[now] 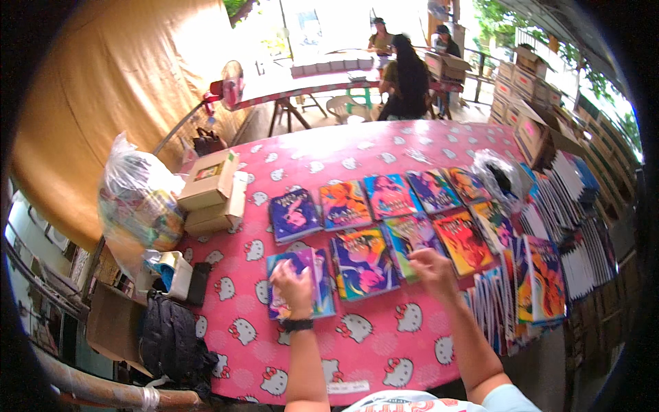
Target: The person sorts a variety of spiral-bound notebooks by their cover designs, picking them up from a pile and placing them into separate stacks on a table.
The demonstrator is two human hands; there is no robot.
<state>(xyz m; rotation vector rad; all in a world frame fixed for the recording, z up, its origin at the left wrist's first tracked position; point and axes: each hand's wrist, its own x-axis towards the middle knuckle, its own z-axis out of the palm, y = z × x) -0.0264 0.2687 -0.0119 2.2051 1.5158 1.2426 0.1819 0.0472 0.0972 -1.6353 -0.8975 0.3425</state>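
Note:
Two uneven rows of colourful illustrated notebooks lie on a pink cartoon-cat tablecloth. My left hand, with a dark band at the wrist, is over a purple and blue notebook at the front left. Its fingers are bent and apart, and nothing shows in them. Farther right, my right hand is over the near edge of a green and purple notebook, beside a red-orange one. Its fingers are loosely bent, with no held thing visible. Whether either hand touches a cover cannot be told.
Spiral notebooks stand packed along the right edge, with more stacks behind. A clear plastic bag sits nearby. On the left are cardboard boxes, a stuffed bag and a black backpack. People are at a far table.

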